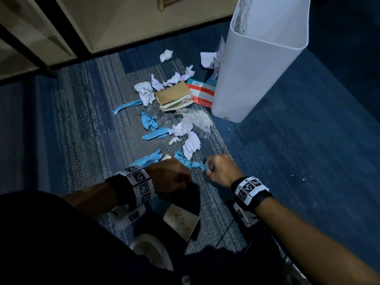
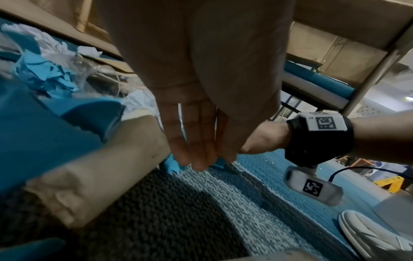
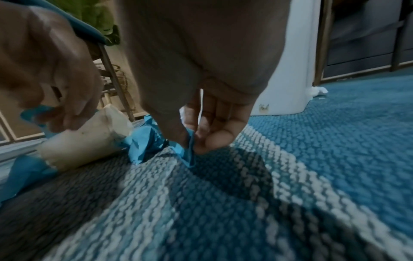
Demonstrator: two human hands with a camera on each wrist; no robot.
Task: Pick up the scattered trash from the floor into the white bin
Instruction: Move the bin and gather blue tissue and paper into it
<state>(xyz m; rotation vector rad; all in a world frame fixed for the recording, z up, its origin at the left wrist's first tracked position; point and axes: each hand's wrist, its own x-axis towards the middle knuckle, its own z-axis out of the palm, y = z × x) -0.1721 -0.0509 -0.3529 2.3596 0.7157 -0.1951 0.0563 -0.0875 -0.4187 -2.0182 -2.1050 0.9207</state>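
The tall white bin (image 1: 257,68) stands on the blue carpet at the upper right, with its base in the right wrist view (image 3: 288,79). Trash lies scattered to its left. My right hand (image 1: 207,168) pinches one end of a crumpled blue paper strip (image 1: 195,164) between thumb and fingers (image 3: 210,139), just above the carpet. My left hand (image 1: 185,175) hovers close on the left, fingers (image 2: 196,146) pointing straight down with their tips at the blue strip (image 2: 173,165). A beige paper roll (image 2: 96,167) lies beside those fingers (image 3: 85,144). The left hand holds nothing.
Crumpled white papers (image 1: 191,144), more blue scraps (image 1: 149,121), clear plastic (image 1: 197,120), a brown cardboard stack (image 1: 173,96) and a red-and-white packet (image 1: 202,92) lie between me and the bin. A flat beige card (image 1: 181,221) and my white shoe (image 1: 152,249) are near my legs. Furniture stands behind.
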